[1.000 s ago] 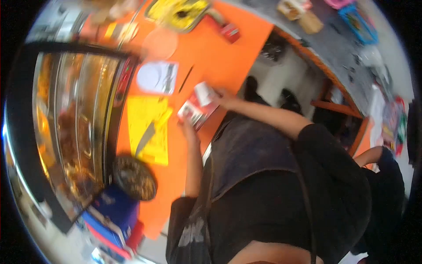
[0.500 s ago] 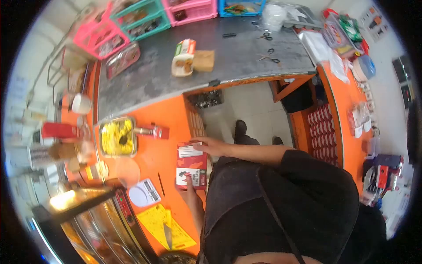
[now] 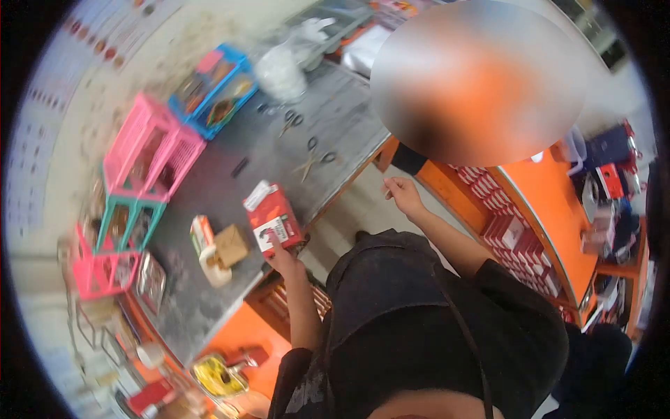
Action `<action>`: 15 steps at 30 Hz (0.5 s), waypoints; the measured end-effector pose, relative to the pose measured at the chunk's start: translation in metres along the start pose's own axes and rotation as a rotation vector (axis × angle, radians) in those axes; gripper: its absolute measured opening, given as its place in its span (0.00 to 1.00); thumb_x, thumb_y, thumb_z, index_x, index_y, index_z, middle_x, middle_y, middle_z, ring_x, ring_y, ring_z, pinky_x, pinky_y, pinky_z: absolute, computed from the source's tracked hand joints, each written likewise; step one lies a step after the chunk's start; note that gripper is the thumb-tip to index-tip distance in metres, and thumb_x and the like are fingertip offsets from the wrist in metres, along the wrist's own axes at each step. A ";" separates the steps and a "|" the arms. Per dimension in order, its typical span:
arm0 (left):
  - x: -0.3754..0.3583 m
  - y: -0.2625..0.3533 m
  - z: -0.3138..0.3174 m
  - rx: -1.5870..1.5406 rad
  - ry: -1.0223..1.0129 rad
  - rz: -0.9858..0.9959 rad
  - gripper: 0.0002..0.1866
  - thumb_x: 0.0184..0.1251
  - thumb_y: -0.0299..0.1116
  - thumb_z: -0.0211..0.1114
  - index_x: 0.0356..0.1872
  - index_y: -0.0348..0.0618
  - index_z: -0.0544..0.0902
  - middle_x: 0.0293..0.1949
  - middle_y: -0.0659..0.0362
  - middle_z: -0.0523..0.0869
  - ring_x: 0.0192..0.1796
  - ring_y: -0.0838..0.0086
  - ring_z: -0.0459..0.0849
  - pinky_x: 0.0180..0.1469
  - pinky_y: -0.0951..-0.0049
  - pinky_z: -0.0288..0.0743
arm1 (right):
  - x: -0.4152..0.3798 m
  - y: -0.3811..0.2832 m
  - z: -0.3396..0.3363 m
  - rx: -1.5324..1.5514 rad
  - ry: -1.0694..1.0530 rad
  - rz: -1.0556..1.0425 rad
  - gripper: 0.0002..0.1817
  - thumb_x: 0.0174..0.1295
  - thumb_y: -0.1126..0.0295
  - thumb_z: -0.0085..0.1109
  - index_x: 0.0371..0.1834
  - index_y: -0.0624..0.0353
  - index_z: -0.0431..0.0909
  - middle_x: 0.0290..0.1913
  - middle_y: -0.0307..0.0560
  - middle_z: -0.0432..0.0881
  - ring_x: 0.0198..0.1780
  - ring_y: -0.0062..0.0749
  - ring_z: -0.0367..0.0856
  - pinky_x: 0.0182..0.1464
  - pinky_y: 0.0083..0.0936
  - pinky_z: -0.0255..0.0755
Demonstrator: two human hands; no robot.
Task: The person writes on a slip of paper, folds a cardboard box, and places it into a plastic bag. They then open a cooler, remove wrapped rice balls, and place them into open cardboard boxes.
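Holding a red cardboard box, your left hand is closing its thumb over the lower face and keeping the box at the edge of the dark counter; whether the box is touching the surface, you cannot tell. Your right hand is hovering well apart from it, its fingers curling into a narrow gap; whether they are pinching anything small, you cannot tell.

The box is showing flat, smooth faces and straight edges. A white paper label is sitting at its upper end, and a white printed panel is carrying dark marks below; the lettering is too blurred to read. Just beside the box, a plain brown carton is standing next to an open white, orange and green food carton.

Two pairs of scissors are lying on the scuffed, streaked counter, near a small black bar. Pink, teal and blue plastic baskets with slatted sides are lining the wall edge, and a crumpled clear bag is resting beside the blue one. A blurred oval is covering the upper right, hiding what is behind it.
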State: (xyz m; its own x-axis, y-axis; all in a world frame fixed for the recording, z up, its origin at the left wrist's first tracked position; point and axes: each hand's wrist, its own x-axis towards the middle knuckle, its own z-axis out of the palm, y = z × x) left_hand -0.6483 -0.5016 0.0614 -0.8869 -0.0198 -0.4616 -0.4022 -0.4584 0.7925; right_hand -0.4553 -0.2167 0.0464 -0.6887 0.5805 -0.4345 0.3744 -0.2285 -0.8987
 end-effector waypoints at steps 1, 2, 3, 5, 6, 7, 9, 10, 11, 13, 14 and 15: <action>0.028 -0.017 0.004 0.016 -0.030 -0.018 0.24 0.66 0.31 0.68 0.60 0.42 0.69 0.53 0.55 0.80 0.49 0.67 0.83 0.48 0.63 0.83 | -0.001 -0.004 -0.008 0.037 0.139 -0.157 0.18 0.68 0.60 0.57 0.53 0.62 0.75 0.36 0.44 0.82 0.39 0.27 0.80 0.47 0.26 0.73; 0.061 -0.038 -0.001 0.057 -0.015 -0.007 0.25 0.66 0.34 0.68 0.61 0.41 0.68 0.54 0.54 0.79 0.50 0.66 0.82 0.49 0.61 0.81 | 0.003 -0.010 -0.015 0.066 0.274 -0.317 0.17 0.66 0.63 0.59 0.52 0.62 0.76 0.35 0.44 0.82 0.38 0.28 0.80 0.46 0.25 0.74; 0.080 -0.050 0.000 0.094 0.002 0.010 0.26 0.67 0.36 0.68 0.61 0.41 0.67 0.55 0.54 0.78 0.52 0.65 0.81 0.51 0.59 0.79 | 0.010 -0.017 -0.023 0.072 0.301 -0.321 0.17 0.66 0.63 0.59 0.52 0.62 0.76 0.35 0.44 0.82 0.38 0.28 0.80 0.46 0.25 0.74; 0.059 -0.022 0.023 0.079 -0.132 -0.316 0.31 0.66 0.42 0.67 0.63 0.40 0.65 0.57 0.54 0.77 0.56 0.64 0.78 0.56 0.54 0.72 | 0.027 -0.032 -0.039 -0.020 0.431 -0.230 0.16 0.64 0.67 0.61 0.52 0.62 0.76 0.35 0.44 0.82 0.37 0.27 0.81 0.45 0.24 0.74; 0.043 -0.014 0.039 0.182 -0.032 -0.320 0.34 0.65 0.45 0.67 0.65 0.40 0.63 0.58 0.52 0.76 0.58 0.63 0.76 0.59 0.52 0.69 | 0.043 -0.039 -0.051 -0.021 0.455 -0.227 0.16 0.64 0.67 0.61 0.52 0.62 0.76 0.35 0.44 0.82 0.37 0.27 0.81 0.45 0.24 0.74; 0.033 -0.012 0.049 0.288 0.071 -0.324 0.37 0.64 0.48 0.67 0.66 0.41 0.61 0.60 0.51 0.74 0.61 0.62 0.74 0.62 0.49 0.66 | 0.061 -0.042 -0.063 -0.030 0.412 -0.180 0.17 0.64 0.67 0.61 0.53 0.63 0.76 0.37 0.45 0.83 0.38 0.27 0.81 0.44 0.25 0.75; 0.035 -0.015 0.047 0.301 -0.030 -0.437 0.43 0.61 0.46 0.69 0.71 0.44 0.54 0.64 0.47 0.70 0.65 0.57 0.69 0.65 0.48 0.62 | 0.093 -0.045 -0.090 -0.041 0.405 -0.117 0.18 0.64 0.67 0.61 0.55 0.63 0.76 0.39 0.45 0.83 0.38 0.27 0.81 0.44 0.25 0.75; 0.044 -0.019 0.041 0.316 -0.044 -0.463 0.43 0.61 0.46 0.69 0.71 0.44 0.54 0.64 0.47 0.70 0.65 0.57 0.69 0.65 0.48 0.62 | 0.117 -0.047 -0.104 -0.054 0.417 -0.151 0.17 0.64 0.67 0.61 0.53 0.64 0.77 0.38 0.44 0.84 0.38 0.27 0.81 0.43 0.25 0.75; 0.057 -0.020 0.031 0.806 -0.395 -0.297 0.45 0.62 0.46 0.68 0.72 0.45 0.50 0.67 0.46 0.64 0.68 0.56 0.65 0.67 0.47 0.60 | 0.136 -0.051 -0.117 -0.063 0.425 -0.184 0.16 0.63 0.68 0.61 0.51 0.64 0.79 0.38 0.44 0.84 0.38 0.27 0.81 0.42 0.25 0.75; 0.062 -0.012 0.074 1.268 -0.784 -0.099 0.46 0.62 0.46 0.67 0.74 0.47 0.46 0.70 0.45 0.59 0.71 0.54 0.61 0.68 0.46 0.58 | 0.167 -0.072 -0.153 -0.091 0.491 -0.194 0.14 0.63 0.67 0.61 0.48 0.65 0.80 0.37 0.45 0.85 0.38 0.27 0.81 0.41 0.25 0.75; 0.037 0.013 0.135 0.759 -0.438 -0.454 0.46 0.63 0.46 0.65 0.74 0.47 0.45 0.71 0.45 0.55 0.72 0.54 0.59 0.68 0.47 0.57 | 0.185 -0.085 -0.175 -0.121 0.529 -0.221 0.13 0.63 0.67 0.60 0.44 0.65 0.82 0.35 0.45 0.85 0.38 0.27 0.81 0.41 0.26 0.75; 0.023 0.029 0.188 0.229 -0.074 -0.751 0.46 0.64 0.47 0.64 0.75 0.47 0.44 0.72 0.45 0.51 0.73 0.54 0.57 0.69 0.48 0.57 | 0.201 -0.099 -0.199 -0.243 0.561 -0.185 0.14 0.65 0.65 0.59 0.45 0.65 0.82 0.36 0.44 0.85 0.38 0.26 0.81 0.43 0.25 0.74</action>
State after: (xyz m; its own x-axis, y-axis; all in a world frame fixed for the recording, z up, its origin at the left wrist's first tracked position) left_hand -0.7228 -0.3485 0.1484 -0.3684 0.2852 -0.8848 -0.9295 -0.1306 0.3449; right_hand -0.5070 0.0781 0.0597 -0.3501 0.9294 -0.1167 0.4558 0.0602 -0.8880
